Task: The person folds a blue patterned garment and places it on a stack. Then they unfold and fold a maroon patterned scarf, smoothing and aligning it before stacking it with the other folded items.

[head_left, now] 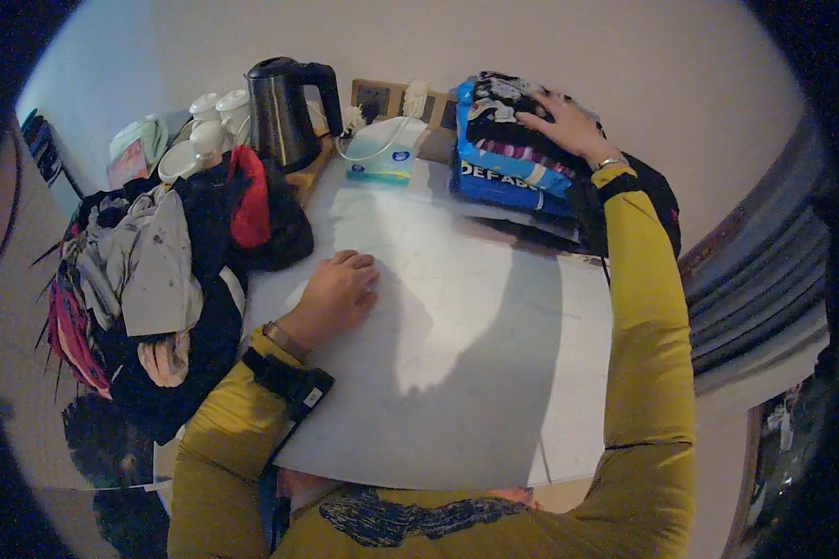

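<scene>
My right hand (571, 128) lies spread on top of a stack of folded clothes at the back right of the white table (345, 410). A black-and-white patterned garment (499, 98) is uppermost, partly under the fingers. Below it show a striped purple piece (522, 154) and a blue garment with large pale lettering (499, 191). On the left side of the tabletop rests my left hand (334, 296), its fingers loosely curled together and nothing visible in them. Close beside it, a heap of loose clothes holds a light grey garment (163, 270), dark cloth and a red piece (250, 197).
A dark kettle (284, 116) stands at the back left beside white cups (210, 138). A tissue pack (379, 166) sits near the wall under a white cable and a socket strip (375, 96). Grey curtain cloth (764, 289) hangs at the right.
</scene>
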A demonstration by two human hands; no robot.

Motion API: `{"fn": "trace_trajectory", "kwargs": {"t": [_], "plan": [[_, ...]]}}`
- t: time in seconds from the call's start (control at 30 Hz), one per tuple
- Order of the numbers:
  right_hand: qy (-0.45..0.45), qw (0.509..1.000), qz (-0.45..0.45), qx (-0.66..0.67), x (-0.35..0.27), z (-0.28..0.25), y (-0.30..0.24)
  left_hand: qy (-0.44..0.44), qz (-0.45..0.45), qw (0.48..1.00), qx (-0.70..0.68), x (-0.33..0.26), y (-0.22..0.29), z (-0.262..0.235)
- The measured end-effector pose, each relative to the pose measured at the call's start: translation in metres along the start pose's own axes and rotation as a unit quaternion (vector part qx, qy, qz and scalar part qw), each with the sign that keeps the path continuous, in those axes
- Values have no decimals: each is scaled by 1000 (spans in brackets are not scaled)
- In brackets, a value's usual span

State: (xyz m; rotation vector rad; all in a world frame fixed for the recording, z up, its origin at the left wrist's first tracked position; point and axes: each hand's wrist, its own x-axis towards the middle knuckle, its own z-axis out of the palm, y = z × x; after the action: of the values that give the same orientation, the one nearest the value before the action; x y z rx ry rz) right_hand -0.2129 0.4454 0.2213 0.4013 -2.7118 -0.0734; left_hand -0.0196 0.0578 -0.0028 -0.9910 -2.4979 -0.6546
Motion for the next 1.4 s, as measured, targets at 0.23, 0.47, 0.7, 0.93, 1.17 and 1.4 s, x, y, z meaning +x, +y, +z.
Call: {"fn": "trace_trajectory", "kwargs": {"t": [0.23, 0.47, 0.7, 0.93, 1.17, 1.4], "plan": [[-78, 983, 65, 152, -7, 36, 43, -23, -15, 1000, 3, 3, 3, 4], [-75, 990, 52, 106, 9, 3, 10, -18, -33, 999, 10, 1, -11, 16], [-55, 993, 39, 95, 20, 10, -18, -22, -22, 999, 37, -6, -2, 5], [-73, 933, 54, 348, 17, 70, 47, -21, -31, 999, 35, -2, 7, 2], [-48, 976, 82, 196, 8, 10, 9, -44, -23, 997, 58, 0, -1, 15], [31, 969, -139, 204, -1, 50, 82, -41, -15, 999, 23, 8, 19, 15]]}}
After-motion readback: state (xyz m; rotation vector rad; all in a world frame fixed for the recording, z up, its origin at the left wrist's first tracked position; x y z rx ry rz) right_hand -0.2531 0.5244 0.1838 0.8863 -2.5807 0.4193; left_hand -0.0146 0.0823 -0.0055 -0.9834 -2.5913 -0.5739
